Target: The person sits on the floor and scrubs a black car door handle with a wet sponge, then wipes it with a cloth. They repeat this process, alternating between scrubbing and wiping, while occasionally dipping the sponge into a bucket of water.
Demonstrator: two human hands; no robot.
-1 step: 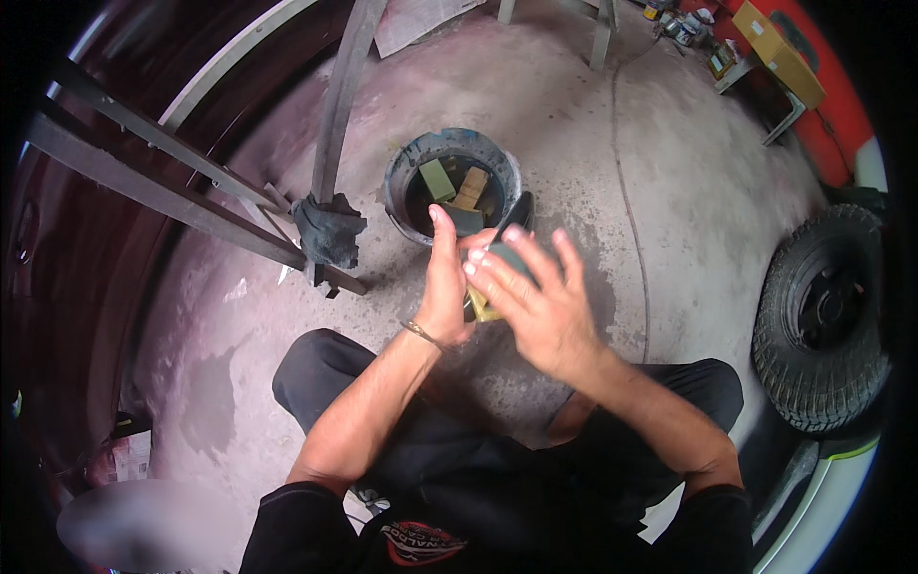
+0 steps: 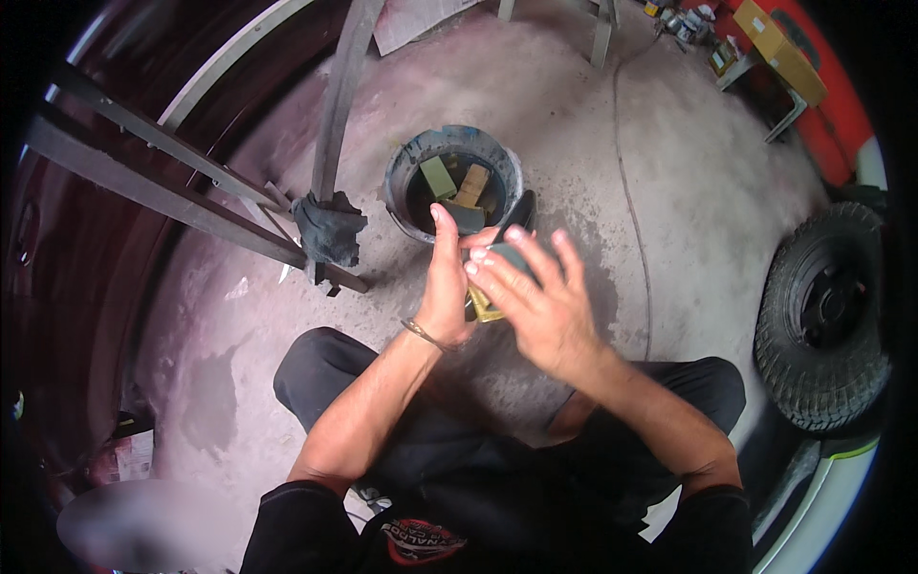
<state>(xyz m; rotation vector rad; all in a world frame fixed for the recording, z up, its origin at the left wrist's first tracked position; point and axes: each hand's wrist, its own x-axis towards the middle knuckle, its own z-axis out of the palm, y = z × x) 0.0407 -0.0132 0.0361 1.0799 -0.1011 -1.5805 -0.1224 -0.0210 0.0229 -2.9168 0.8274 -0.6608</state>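
In front of my body, my left hand (image 2: pixel 444 292) is closed around a small yellowish block (image 2: pixel 488 308), its thumb pointing up. A dark grey sheet (image 2: pixel 512 254), which looks like sandpaper, lies against that block. My right hand (image 2: pixel 553 320) rests over the sheet with its fingers stretched and spread, partly covering both. Just beyond the hands stands a dark bucket (image 2: pixel 397 203). It holds a green block (image 2: pixel 438 179), a brown block (image 2: pixel 472 182) and a dark grey piece (image 2: pixel 466 220).
To the left is a metal stand (image 2: pixel 337 110) with a dark cloth (image 2: pixel 330 230) on its leg, beside a dark red panel. A cable (image 2: pixel 622 177) crosses the floor at right. Farther right are a wheel (image 2: pixel 820 316) and a cardboard box (image 2: pixel 779 50) on a small stand.
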